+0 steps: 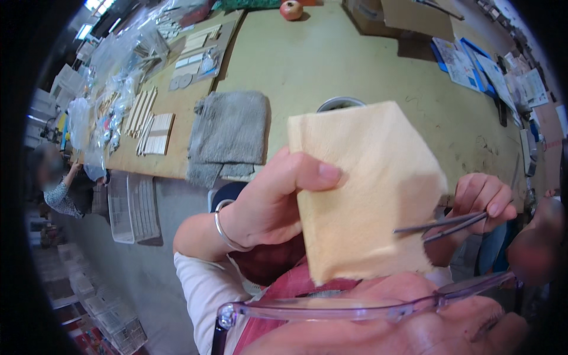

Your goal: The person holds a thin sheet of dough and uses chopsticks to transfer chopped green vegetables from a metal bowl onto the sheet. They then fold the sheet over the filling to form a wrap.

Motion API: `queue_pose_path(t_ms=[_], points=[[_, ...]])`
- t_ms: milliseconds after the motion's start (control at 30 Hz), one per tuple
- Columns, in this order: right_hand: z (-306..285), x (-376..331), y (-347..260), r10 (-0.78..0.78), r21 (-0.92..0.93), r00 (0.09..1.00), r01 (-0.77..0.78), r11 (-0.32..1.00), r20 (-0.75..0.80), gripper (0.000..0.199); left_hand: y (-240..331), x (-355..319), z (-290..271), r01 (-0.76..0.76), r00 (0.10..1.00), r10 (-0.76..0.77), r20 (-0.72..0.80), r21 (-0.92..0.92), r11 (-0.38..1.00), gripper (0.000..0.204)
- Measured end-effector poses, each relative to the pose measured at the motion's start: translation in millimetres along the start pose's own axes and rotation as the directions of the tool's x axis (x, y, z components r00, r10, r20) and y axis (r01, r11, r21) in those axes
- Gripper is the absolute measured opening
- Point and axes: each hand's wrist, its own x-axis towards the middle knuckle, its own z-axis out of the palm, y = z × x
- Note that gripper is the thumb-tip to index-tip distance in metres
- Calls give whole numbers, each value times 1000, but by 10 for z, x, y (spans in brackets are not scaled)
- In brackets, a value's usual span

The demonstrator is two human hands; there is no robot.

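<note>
Head view shows the left hand (269,204) raised in front of the person, its fingers (313,171) pinched shut on the left edge of a pale yellow cloth (367,189), thumb on the near face and the rest hidden behind it. The cloth hangs in the air above the near edge of the bench (355,65), covering most of a round metal bowl (340,104) behind it.

It looks thin, soft and very light, likely to flop and fold where unsupported; an edge or corner pinch, as now, should suit it, with little risk of slipping. Its long axis runs roughly up and down, slightly tilted, the broad face turned toward the camera and the frayed lower edge pointing down.

To the right of the cloth, the right hand (482,198) closes its fingers around tweezers (441,228), a slim, stiff metal tool. Their long axis lies nearly level, tips pointing left onto the cloth's lower right part. A grey towel (231,133) lies left of the cloth on the bench.
</note>
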Motion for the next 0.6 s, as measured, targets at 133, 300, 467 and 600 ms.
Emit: queue_pose_path(t_ms=[133, 300, 467, 600], points=[[58, 119, -128, -14, -64, 988, 24, 998, 155, 34, 48, -11, -18, 39, 997, -38, 70, -13, 999, 58], [5, 284, -495, 125, -240, 901, -25, 971, 414, 34, 46, -1, -65, 59, 989, -59, 136, 0, 998, 55], [5, 333, -535, 207, -264, 859, -87, 961, 469, 33, 26, -16, -103, 31, 984, -28, 178, -16, 999, 51], [23, 334, -484, 193, -263, 876, -80, 961, 441, 33, 24, 2, -121, -24, 965, 49, 258, -99, 995, 51]])
